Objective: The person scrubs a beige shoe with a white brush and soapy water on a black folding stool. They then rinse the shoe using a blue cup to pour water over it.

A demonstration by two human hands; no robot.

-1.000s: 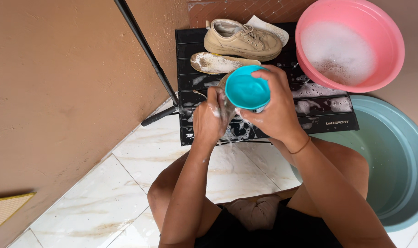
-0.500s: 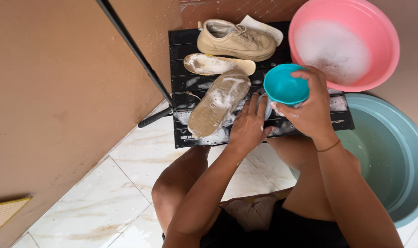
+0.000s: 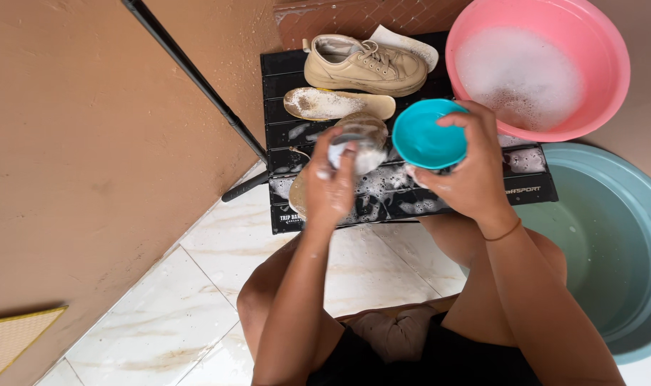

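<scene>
Beyond black slats, pink basin (image 3: pixel 611 64) holds suds (image 3: pixel 518 75).

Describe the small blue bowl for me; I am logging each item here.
The blue bowl is small, round, smooth, likely plastic, turquoise inside. The right hand grips it at the rim and side, tilted toward the camera, above the soapy black mat. Its inside looks empty. Nothing else touches it.

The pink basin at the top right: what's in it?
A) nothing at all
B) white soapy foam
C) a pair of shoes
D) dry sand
B: the pink basin holds white suds over water, with no shoes inside; the beige shoe sits beside it on the black mat.
</scene>
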